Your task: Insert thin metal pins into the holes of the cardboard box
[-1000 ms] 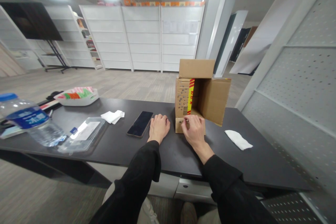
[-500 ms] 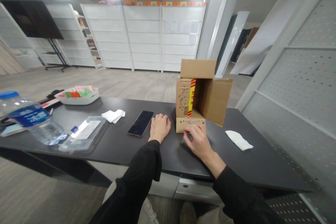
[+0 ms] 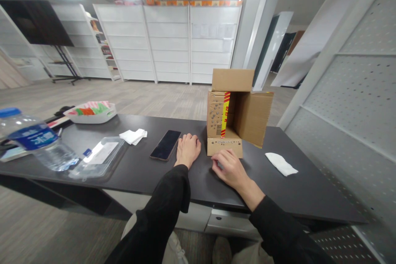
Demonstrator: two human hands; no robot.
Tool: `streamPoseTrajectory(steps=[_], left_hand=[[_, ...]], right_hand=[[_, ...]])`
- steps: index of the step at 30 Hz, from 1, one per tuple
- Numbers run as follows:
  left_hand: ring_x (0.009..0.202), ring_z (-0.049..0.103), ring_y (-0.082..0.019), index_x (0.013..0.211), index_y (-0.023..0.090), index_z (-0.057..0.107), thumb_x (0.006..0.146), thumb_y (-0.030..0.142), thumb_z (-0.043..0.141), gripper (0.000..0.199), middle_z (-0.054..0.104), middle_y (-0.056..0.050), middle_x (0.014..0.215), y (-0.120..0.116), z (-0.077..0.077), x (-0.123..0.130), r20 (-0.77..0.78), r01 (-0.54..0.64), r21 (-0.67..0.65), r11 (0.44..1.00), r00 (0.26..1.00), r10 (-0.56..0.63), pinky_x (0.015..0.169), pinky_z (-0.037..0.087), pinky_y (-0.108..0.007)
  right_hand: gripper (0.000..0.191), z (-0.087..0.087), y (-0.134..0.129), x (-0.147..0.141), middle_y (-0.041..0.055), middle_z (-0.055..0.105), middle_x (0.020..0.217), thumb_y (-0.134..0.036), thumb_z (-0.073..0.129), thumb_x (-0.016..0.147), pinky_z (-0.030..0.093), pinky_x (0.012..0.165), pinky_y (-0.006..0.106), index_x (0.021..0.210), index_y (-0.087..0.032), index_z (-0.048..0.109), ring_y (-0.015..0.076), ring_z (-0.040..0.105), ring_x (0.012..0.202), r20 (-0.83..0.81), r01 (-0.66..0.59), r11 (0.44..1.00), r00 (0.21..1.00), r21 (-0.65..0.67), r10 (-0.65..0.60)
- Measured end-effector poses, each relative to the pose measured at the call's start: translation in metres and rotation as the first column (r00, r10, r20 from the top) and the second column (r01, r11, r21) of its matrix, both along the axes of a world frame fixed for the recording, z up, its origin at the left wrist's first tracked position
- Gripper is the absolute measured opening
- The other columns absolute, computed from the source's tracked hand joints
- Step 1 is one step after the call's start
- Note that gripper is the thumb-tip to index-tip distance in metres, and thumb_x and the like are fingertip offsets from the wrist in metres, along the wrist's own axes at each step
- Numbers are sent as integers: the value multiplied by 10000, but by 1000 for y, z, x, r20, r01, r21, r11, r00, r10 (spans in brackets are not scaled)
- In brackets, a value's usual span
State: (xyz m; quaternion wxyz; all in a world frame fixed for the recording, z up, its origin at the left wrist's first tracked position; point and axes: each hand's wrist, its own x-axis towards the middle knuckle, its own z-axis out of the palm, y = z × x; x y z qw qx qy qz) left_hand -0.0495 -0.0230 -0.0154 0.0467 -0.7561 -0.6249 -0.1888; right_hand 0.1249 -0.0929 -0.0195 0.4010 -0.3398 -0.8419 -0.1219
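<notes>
An open cardboard box (image 3: 215,115) stands on the dark table (image 3: 136,173), its opening facing me. One flap is up, one swings out to the right, and the lower flap carries a row of small dark holes or dots. My left hand (image 3: 188,149) rests on the table left of the box, fingers curled, right beside a black phone (image 3: 166,145). In front of the lower flap is my right hand (image 3: 229,166), thumb and fingers pinched together; anything between them is too small to make out.
White tissues (image 3: 133,136) and a clear plastic case (image 3: 99,157) lie left of the phone. Further left are a water bottle (image 3: 37,138) and a white basket (image 3: 93,118) of colourful packets. Another folded tissue (image 3: 281,164) lies at the right, near a perforated panel (image 3: 361,103).
My right hand has moved slightly left and toward me, away from the box's lower flap. My left hand has stayed where it was.
</notes>
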Motion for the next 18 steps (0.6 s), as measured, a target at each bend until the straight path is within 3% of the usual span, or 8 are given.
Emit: streamPoseTrajectory(steps=[5,18], left_hand=[[1052,537,-245,988,201,645,963,284,394,265,642,-98,1042,-1,0,0,13,-4,-8,1000,1000,4,884,382,-385],[1041,541,-242,985,208,649,963,284,389,271,647,-92,1035,1,-2,0,6,-7,7,1000,1000,7,870,384,-381]], right_hand=[[158,-2,0,0,52,666,822,-63,495,861,436,727,331,878,-201,571,193,589,770,33,-12,1000,999,-16,13],[133,0,-3,-1,47,605,815,-85,503,825,422,701,307,822,-209,550,186,520,748,94,-55,975,993,-215,77]])
